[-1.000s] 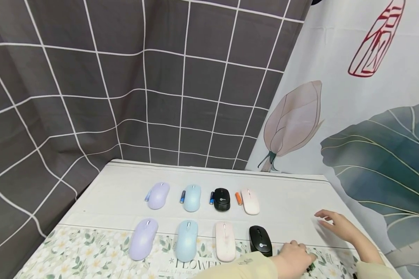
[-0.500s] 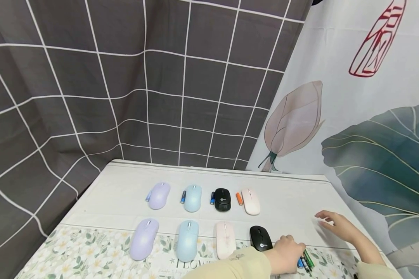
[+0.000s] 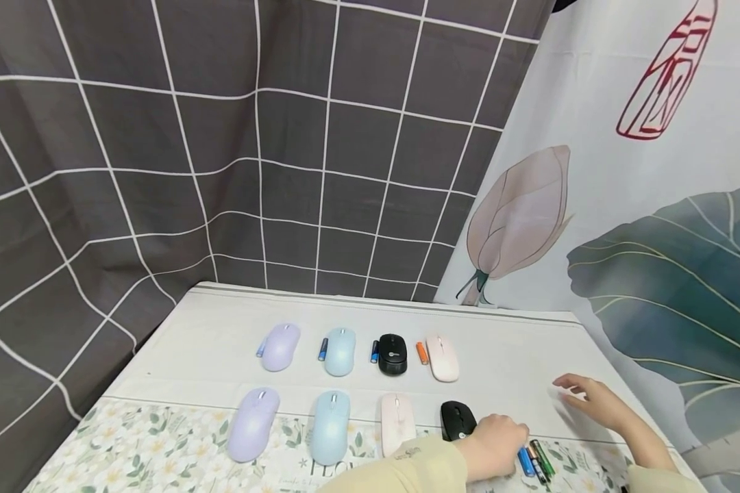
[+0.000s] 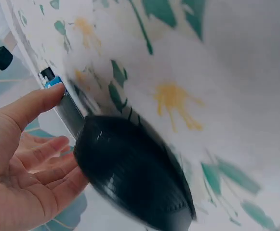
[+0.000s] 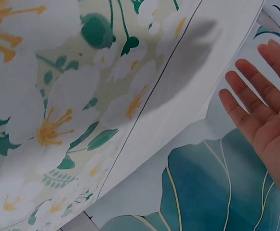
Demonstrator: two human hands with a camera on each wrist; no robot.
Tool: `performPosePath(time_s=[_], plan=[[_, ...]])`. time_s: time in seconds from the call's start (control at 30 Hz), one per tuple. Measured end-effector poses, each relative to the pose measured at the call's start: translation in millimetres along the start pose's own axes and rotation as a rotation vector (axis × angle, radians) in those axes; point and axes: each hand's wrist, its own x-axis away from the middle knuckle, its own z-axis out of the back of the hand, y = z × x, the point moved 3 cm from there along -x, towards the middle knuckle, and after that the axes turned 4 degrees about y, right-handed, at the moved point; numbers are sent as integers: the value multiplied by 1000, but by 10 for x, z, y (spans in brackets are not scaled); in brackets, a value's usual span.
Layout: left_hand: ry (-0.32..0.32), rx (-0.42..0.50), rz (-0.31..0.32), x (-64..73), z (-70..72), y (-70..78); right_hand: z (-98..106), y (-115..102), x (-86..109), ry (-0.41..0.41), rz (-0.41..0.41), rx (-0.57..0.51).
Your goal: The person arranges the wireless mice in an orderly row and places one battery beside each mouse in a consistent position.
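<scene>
My left hand (image 3: pixel 495 444) is over the flowered part of the mat, beside a black computer mouse (image 3: pixel 456 418). In the left wrist view its thumb and fingers are spread, with fingertips at the edge of the black mouse (image 4: pixel 130 168); whether they touch is unclear. Just right of that hand lie several loose batteries: a blue one (image 3: pixel 525 462), a green one (image 3: pixel 543 457) and dark ones between. A blue and black battery end (image 4: pixel 53 81) shows beyond the thumb. My right hand (image 3: pixel 595 402) hovers at the mat's right side, fingers loosely extended, holding nothing.
A front row continues leftward with pink (image 3: pixel 397 421), light blue (image 3: pixel 330 428) and purple (image 3: pixel 253 424) mice. Behind stands another row: purple (image 3: pixel 281 347), light blue (image 3: pixel 340 351), black (image 3: pixel 392 354) and pink (image 3: pixel 442 357), each with a battery beside it. A grid-patterned curtain (image 3: pixel 290 150) hangs behind.
My left hand has moved left from the loose batteries toward the black mouse, leaving the batteries in plain sight. The right hand has hardly moved.
</scene>
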Motion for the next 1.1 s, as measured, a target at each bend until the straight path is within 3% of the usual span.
performPosePath(time_s=[0.13,0.33,0.6,0.7,0.9,1.1], plan=[[14,-48,-29,20,97,-52,-4,-13,-23,1,31,-3],[20,-37,-140,97,246,-133,6,-113,-49,26,62,11],[102,-52,-222,341,414,-225,27,-279,-107,24,53,-12],[141,-71,-222,482,488,-313,15,-336,-124,37,81,-2],[144,-39,-169,730,595,-498,-12,-433,-141,69,119,21],[184,-17,-190,930,648,-610,-54,-624,-193,77,145,69]])
